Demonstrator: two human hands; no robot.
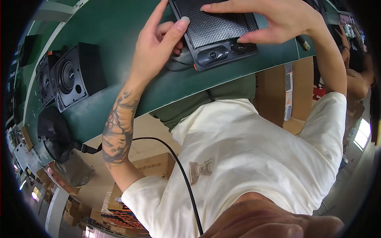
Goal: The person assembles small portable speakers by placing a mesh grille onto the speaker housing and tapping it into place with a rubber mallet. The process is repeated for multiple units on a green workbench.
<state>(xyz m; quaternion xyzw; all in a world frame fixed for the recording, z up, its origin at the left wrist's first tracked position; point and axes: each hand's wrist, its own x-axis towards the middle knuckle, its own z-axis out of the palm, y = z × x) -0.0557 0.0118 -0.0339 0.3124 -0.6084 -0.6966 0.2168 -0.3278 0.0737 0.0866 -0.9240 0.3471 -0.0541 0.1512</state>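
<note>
A black speaker (194, 64) lies on the green worktable in front of me, with a dark mesh grille (214, 29) over its upper part. Two round dark parts show in the bare strip at its near end. My left hand (160, 41) grips the speaker's left edge, the thumb on the rim and some fingers curled beside it. Across the grille reaches my right hand (274, 20), fingers spread, one fingertip on the mesh and the thumb near the grille's near right corner. The speaker's far end is cut off by the picture's upper edge.
Two black speakers without grilles (73, 75) stand at the left of the green table (119, 51). A black mesh bag (53, 133) hangs by the left table edge. Below are cardboard boxes (154, 164); an open carton (274, 91) stands right. Another person's arm (357, 81) shows far right.
</note>
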